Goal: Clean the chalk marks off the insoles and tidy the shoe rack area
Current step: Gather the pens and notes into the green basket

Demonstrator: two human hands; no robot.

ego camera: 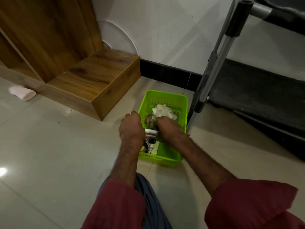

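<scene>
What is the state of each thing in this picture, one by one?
green basket: on floor, upright, partly filled.
white wad: crumpled, in basket.
left hand: curled over basket's left rim.
right hand: inside basket, seemingly gripping the wad.
pink object: lying on floor, untouched.

A wooden cabinet (92, 80) is standing at the far left against the white wall (173, 30), a white round disc (115, 35) leaning behind it. A pale pink block (22, 93) is lying on the glossy tiled floor (49, 154) just beside the cabinet's base, and black skirting (165, 73) is running along the wall's foot.
</scene>
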